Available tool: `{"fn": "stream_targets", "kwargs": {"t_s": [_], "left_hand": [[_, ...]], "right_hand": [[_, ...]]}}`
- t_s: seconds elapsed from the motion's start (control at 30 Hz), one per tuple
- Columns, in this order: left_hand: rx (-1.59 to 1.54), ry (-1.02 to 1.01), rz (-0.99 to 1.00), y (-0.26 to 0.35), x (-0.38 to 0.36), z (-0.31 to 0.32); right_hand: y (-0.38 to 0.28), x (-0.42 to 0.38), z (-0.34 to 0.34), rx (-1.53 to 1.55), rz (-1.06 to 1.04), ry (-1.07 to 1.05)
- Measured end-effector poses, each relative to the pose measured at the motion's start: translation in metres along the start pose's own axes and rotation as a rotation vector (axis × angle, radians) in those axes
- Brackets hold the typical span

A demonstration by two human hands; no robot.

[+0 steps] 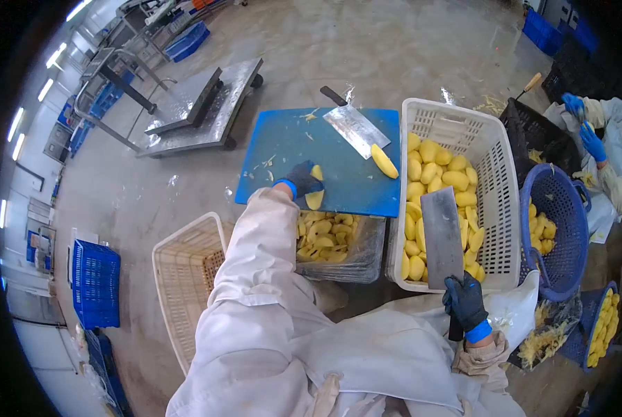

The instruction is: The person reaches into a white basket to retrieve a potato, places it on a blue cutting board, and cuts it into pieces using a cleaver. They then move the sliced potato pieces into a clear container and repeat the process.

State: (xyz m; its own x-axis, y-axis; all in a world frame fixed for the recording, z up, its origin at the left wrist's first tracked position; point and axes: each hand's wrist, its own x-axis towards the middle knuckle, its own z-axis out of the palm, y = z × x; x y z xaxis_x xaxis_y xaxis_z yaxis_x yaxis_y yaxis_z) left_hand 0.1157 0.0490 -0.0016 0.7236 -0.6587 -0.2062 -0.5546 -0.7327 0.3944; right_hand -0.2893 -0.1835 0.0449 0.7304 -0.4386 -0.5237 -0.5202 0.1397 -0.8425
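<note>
My left hand (301,180), in a dark glove, grips a peeled potato piece (315,197) at the near edge of the blue cutting board (338,174). My right hand (466,303), also gloved, holds a cleaver (441,238) blade-up above the white basket (495,149) of peeled potatoes. Another potato half (384,160) lies on the board beside a second cleaver (354,127). Under the board's near edge sits a container (366,258) of cut potato pieces.
An empty white basket (183,278) stands at my left. A blue round basket (568,229) with potatoes is at the right, beside a black crate (533,132). Another person's blue-gloved hands (585,125) work at far right. A metal platform scale (199,111) and blue crate (95,283) stand on the wet floor.
</note>
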Motion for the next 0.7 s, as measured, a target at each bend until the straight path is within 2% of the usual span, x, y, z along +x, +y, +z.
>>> {"fn": "stream_targets", "kwargs": {"t_s": [0.07,0.1,0.13,0.2,0.23,0.27,0.33,0.37,0.4,0.43,0.47,0.5,0.57,0.6,0.67,0.7], "left_hand": [[-0.754,0.032,-0.313,-0.011,-0.018,0.009],[-0.976,0.057,-0.324,-0.027,-0.018,0.022],[-0.969,0.055,-0.327,-0.049,-0.016,0.047],[-0.586,0.511,0.227,-0.083,-0.021,0.086],[-1.083,0.458,-0.293,-0.035,-0.041,0.056],[-1.081,0.458,-0.294,-0.028,-0.047,0.063],[-0.775,0.752,-0.295,-0.017,-0.053,0.072],[-0.81,0.837,-0.318,-0.009,-0.051,0.073],[-0.811,0.839,-0.317,-0.003,-0.052,0.073],[-0.67,0.867,-0.4,0.006,-0.056,0.07],[-0.527,0.892,-0.481,0.01,-0.058,0.071],[-0.53,0.894,-0.483,0.013,-0.06,0.072],[-0.755,0.847,-0.583,0.015,-0.062,0.072],[-0.757,0.85,-0.587,0.018,-0.063,0.075],[-1.332,0.908,-0.543,0.027,-0.064,0.075],[-1.335,0.91,-0.548,0.024,-0.063,0.079]], "right_hand": [[-0.003,0.001,0.006,0.093,0.012,-0.001],[-0.005,0.002,0.01,0.101,0.017,-0.005],[-0.01,0.004,0.017,0.026,0.006,-0.043],[-0.02,0.011,0.034,-0.044,-0.006,-0.085],[-0.023,0.018,0.044,-0.253,-0.206,-0.109],[-0.025,0.025,0.055,-0.466,-0.406,-0.131],[-0.022,0.043,0.081,-0.61,-0.749,-0.052],[-0.03,0.047,0.093,-0.611,-0.75,-0.051],[-0.04,0.052,0.106,-0.685,-0.649,-0.077],[-0.048,0.055,0.118,-0.758,-0.546,-0.102],[-0.053,0.057,0.128,-0.76,-0.547,-0.102],[-0.057,0.059,0.137,-0.783,-0.569,-0.098],[-0.063,0.063,0.155,-0.808,-0.591,-0.098],[-0.065,0.065,0.164,-0.823,-0.58,-0.096],[-0.065,0.077,0.179,-0.842,-0.571,-0.096],[-0.059,0.087,0.188,-0.887,-0.538,-0.121]]}}
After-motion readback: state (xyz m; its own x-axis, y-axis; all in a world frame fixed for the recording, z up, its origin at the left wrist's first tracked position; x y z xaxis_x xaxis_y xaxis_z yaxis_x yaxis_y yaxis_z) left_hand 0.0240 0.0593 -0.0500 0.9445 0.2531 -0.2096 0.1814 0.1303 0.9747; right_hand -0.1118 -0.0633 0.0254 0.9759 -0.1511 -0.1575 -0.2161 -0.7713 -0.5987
